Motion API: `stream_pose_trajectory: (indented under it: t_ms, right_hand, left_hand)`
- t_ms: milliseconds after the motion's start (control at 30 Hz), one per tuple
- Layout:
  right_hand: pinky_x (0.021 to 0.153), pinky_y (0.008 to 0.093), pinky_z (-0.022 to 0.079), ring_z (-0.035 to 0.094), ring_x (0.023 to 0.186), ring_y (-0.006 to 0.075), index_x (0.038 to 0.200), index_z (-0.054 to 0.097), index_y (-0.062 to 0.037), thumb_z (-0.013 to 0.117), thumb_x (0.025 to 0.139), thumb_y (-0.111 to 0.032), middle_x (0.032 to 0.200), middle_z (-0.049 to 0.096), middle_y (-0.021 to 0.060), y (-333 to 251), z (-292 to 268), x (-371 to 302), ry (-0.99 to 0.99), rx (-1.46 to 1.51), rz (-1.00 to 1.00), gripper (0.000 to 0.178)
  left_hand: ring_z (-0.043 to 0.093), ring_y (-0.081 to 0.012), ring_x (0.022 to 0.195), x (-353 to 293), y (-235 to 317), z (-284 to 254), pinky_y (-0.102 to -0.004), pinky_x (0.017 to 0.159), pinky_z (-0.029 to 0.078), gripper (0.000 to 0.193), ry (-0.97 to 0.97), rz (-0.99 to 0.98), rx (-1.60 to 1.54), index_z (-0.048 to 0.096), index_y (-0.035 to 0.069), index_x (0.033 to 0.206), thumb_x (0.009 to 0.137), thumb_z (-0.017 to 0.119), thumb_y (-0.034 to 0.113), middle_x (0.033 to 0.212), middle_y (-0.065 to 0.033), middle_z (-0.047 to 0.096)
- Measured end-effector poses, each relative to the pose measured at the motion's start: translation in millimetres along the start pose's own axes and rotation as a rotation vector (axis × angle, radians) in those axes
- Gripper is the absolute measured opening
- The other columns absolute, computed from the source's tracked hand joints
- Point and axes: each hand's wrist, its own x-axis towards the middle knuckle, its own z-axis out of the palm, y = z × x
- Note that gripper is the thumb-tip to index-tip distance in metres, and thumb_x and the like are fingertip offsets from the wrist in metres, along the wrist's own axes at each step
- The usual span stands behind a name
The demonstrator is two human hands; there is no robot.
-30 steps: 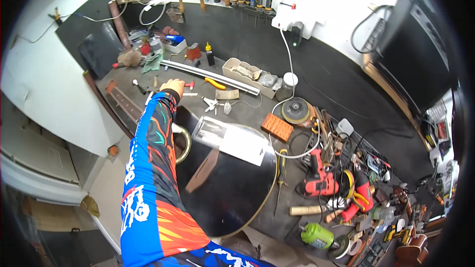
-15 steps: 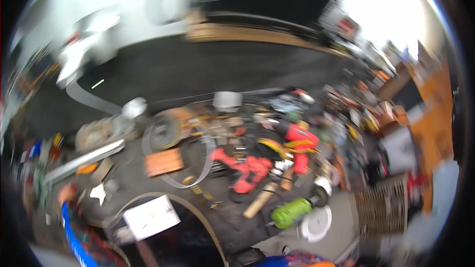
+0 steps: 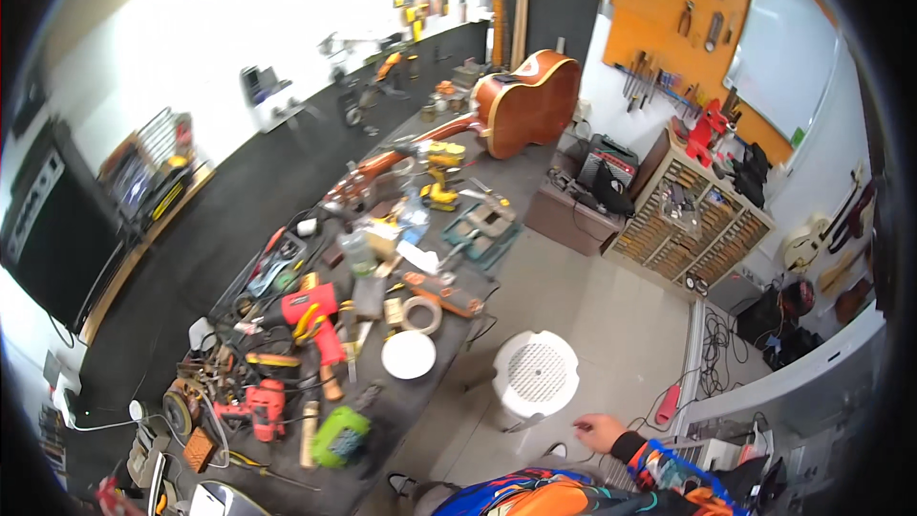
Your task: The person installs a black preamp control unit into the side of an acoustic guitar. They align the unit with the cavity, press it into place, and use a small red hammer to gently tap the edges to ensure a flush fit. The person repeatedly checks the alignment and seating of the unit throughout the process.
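My right hand hangs over the floor at the lower right, below a white stool with a perforated round seat. Its fingers are curled together, and a small dark spot shows at their tips; what it is I cannot make out. My left hand is not recognisable in the present view. On the cluttered bench to my left lie a red heat gun, a red power tool, a lime-green tool and a white round lid or dish.
A brown acoustic guitar rests at the bench's far end. Beyond the stool stand a brown chest and a cabinet of small drawers. Cables lie on the floor at right. Hand tools hang on the orange wall board.
The view has swung to the right, bringing in the guitar, stool and drawer cabinet. My right hand now shows; the left hand, earlier at the lower left, is no longer recognisable.
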Motion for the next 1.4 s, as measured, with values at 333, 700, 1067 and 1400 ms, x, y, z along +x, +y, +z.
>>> stream_pose_trajectory:
  t_ms: [333, 700, 1067, 1400]
  right_hand:
    - [0.088, 0.0374, 0.054, 0.068, 0.1, 0.0286, 0.132, 0.06, 0.0016, 0.068, 0.102, -0.026, 0.108, 0.071, 0.0134, 10.8, -160.4, -49.7, 0.37, 0.258, -0.624, 0.042]
    - [0.067, 0.0348, 0.052, 0.064, 0.073, 0.0181, 0.12, 0.065, -0.0016, 0.056, 0.109, -0.022, 0.082, 0.067, 0.0074, 244.6, -238.0, -20.4, 0.709, 0.253, -0.136, 0.025]
    - [0.057, 0.0239, 0.036, 0.044, 0.067, 0.0067, 0.107, 0.065, -0.0012, 0.052, 0.112, -0.026, 0.078, 0.052, -0.0027, 302.4, -516.9, 110.6, 1.045, 0.289, 0.104, 0.029]
    - [0.063, 0.0233, 0.035, 0.046, 0.07, 0.0056, 0.111, 0.064, 0.0011, 0.054, 0.108, -0.019, 0.078, 0.054, -0.0017, 59.9, -799.4, 437.1, 0.616, 0.197, -0.613, 0.022]
  left_hand:
    - [0.074, -0.0185, 0.104, -71.2, 679.6, -212.3, -0.0327, 0.096, 0.055, 0.024, -1.65, -0.235, -1.824, 0.073, 0.003, 0.118, 0.099, 0.073, 0.017, 0.111, -0.0105, 0.079]
    - [0.063, -0.0316, 0.129, -91.6, 941.2, -233.8, -0.0405, 0.108, 0.05, 0.057, -1.883, 0.073, -1.98, 0.059, 0.008, 0.145, 0.098, 0.075, 0.035, 0.141, -0.0184, 0.064]
    - [0.063, -0.0353, 0.12, -18.6, 1200.8, -22.5, -0.0446, 0.103, 0.051, 0.044, -1.185, -0.253, -1.856, 0.065, 0.005, 0.131, 0.097, 0.075, 0.032, 0.128, -0.0174, 0.067]
    - [0.057, -0.0347, 0.124, 130.0, 1176.9, 171.0, -0.0429, 0.11, 0.043, 0.049, -0.351, -0.509, -1.013, 0.062, 0.002, 0.13, 0.089, 0.083, 0.02, 0.129, -0.0168, 0.062]
